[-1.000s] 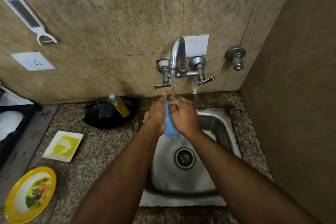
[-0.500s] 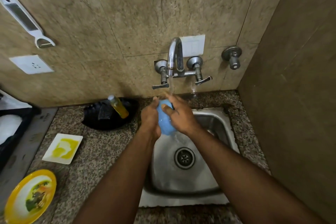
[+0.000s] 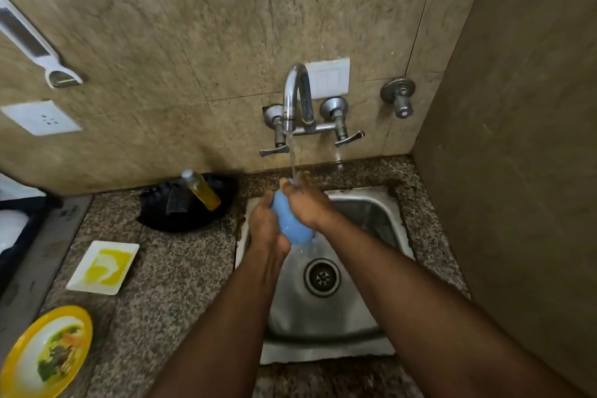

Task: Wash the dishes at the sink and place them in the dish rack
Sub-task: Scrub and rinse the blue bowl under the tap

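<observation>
A small light-blue bowl (image 3: 290, 220) is held over the steel sink (image 3: 371, 213), under water running from the chrome faucet (image 3: 295, 97). My left hand (image 3: 266, 226) grips the bowl from the left and below. My right hand (image 3: 307, 200) wraps over its top and right side, where the stream lands. Most of the bowl is hidden between the two hands. A dark dish rack (image 3: 19, 229) with something white in it shows at the far left edge.
On the granite counter left of the sink lie a white square plate with yellow residue (image 3: 103, 266), a yellow round plate with food scraps (image 3: 48, 354), and a black dish (image 3: 187, 203) holding a sponge and a yellow soap bottle (image 3: 202, 189). A wall closes the right side.
The bowl has turned between my hands, so more of its rounded blue outside faces me. My right hand has slid over its top. Water keeps running.
</observation>
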Demonstrator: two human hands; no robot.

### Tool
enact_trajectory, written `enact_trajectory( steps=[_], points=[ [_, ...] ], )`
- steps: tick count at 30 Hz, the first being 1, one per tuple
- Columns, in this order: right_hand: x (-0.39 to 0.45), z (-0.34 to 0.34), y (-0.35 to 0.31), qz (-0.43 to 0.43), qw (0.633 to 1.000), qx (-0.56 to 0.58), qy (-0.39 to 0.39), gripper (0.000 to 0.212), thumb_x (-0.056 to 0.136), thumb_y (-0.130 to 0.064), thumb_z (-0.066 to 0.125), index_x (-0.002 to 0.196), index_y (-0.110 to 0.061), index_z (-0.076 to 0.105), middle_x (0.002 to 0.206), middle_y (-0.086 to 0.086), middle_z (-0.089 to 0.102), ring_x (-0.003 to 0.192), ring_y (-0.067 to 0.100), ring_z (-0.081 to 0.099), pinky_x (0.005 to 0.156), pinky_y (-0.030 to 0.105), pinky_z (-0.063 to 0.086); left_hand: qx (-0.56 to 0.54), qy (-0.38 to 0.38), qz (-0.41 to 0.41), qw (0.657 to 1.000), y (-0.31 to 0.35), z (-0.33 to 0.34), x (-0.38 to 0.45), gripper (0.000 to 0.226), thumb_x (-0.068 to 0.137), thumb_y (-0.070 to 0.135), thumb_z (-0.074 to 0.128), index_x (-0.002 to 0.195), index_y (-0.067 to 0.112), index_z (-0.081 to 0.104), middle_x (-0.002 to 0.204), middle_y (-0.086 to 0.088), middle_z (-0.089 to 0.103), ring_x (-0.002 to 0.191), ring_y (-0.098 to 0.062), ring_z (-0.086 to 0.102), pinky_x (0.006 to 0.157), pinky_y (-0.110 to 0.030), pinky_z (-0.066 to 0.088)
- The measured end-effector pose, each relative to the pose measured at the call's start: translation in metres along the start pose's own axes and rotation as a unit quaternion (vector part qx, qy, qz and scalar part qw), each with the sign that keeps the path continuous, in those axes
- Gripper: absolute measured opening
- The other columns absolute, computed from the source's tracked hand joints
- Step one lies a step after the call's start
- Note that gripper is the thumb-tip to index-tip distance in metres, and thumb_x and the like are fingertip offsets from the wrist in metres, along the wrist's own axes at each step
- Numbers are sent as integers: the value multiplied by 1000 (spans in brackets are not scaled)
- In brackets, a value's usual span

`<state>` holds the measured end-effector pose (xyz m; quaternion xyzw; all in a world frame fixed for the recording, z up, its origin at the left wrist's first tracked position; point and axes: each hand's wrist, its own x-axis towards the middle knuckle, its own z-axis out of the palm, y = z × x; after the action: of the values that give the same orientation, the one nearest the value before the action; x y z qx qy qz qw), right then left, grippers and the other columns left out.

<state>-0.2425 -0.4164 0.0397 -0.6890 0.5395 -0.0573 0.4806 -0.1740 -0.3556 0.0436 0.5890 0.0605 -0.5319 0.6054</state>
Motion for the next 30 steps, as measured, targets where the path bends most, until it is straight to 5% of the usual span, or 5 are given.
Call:
enact_trajectory(
  steps=[5, 11, 15, 22, 30],
  points=[
    [-9, 19, -8, 131, 980, -27, 147, 102, 87, -84, 29, 151, -5, 39, 151, 18, 47, 136, 38, 47, 108, 50, 42, -62, -29, -3, 998, -11, 2, -4, 46, 109, 34, 38, 111, -2, 66, 114, -29, 70, 95, -33, 66, 95, -40, 49],
    [-41, 36, -4, -130, 926, -268, 231, 67, 100, -43, 21, 154, -7, 36, 161, 18, 36, 153, 31, 26, 121, 58, 20, -39, 1, 57, 998, 3, -3, 12, 36, 110, 28, 38, 112, 0, 62, 107, -21, 71, 81, -21, 66, 68, -29, 54],
    [-16, 5, 14, -302, 901, -281, 134, 61, 107, -43, 34, 156, -6, 34, 160, 19, 39, 149, 33, 35, 126, 45, 18, -29, 0, 5, 1000, 12, -9, 22, 43, 107, 32, 41, 100, 1, 68, 82, -16, 76, 76, -28, 72, 65, -32, 57],
    [3, -10, 6, -100, 986, 131, -4, 73, 74, -65, 67, 141, -53, 43, 152, -2, 50, 128, 24, 56, 104, 49, 51, 45, -22, 35, 998, 24, 1, 11, 41, 106, 34, 48, 89, 2, 68, 73, -21, 73, 65, -29, 71, 60, -32, 54],
    [-5, 3, 20, 78, 875, 477, -36, 46, 91, -50, 65, 123, -17, 66, 104, 13, 74, 84, 30, 72, 55, 31, 57, 145, -71, 96, 982, 14, -4, 24, 56, 86, 53, 65, 113, 5, 76, 111, -25, 75, 105, -47, 71, 97, -68, 53]
  ],
)
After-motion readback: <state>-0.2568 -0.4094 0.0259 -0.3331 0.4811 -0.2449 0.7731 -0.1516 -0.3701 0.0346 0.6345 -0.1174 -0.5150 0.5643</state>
